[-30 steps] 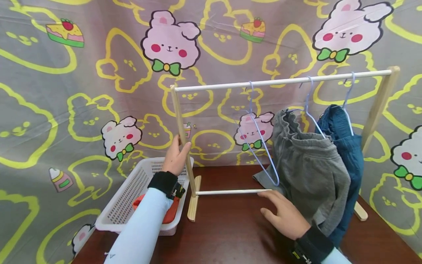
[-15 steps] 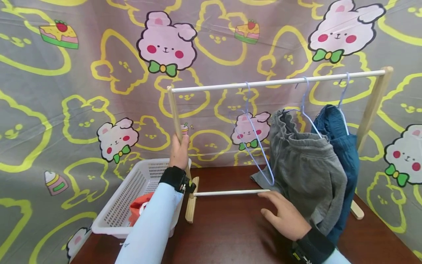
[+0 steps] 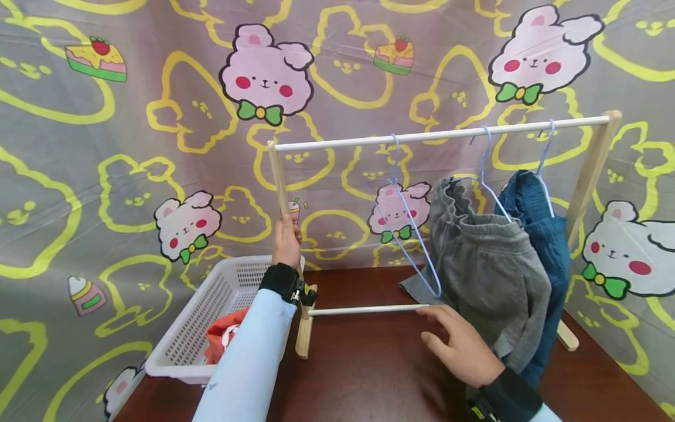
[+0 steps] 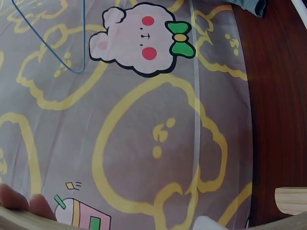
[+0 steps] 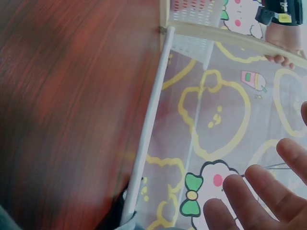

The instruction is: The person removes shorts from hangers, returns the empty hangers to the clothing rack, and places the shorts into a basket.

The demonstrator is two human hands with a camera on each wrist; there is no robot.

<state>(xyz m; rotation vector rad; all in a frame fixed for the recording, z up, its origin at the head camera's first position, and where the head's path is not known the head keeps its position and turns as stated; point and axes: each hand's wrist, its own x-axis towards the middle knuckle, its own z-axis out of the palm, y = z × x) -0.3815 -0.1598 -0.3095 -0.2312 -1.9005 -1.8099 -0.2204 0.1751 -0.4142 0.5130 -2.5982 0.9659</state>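
Observation:
My left hand [image 3: 287, 245] grips the left wooden post of a clothes rack [image 3: 337, 143]; its fingertips [image 4: 40, 205] curl past the post in the left wrist view. My right hand [image 3: 464, 346] is held out with relaxed fingers by the right end of the visible lower bar [image 3: 369, 309], and I cannot tell whether it touches the bar. Grey shorts [image 3: 495, 264] and blue shorts [image 3: 554, 246] hang on hangers just beyond that hand. A bare lilac hanger [image 3: 422, 243] hangs from the top bar to their left.
A white plastic basket [image 3: 184, 328] with an orange garment [image 3: 224, 334] in it stands left of the rack, partly behind the left forearm. Under everything is a dark brown table [image 3: 358, 363]. A patterned curtain [image 3: 337, 70] hangs close behind.
The left hand has gone from touching the post with spread thumb to wrapping around it. The right hand has hardly moved. The whole view has shifted slightly.

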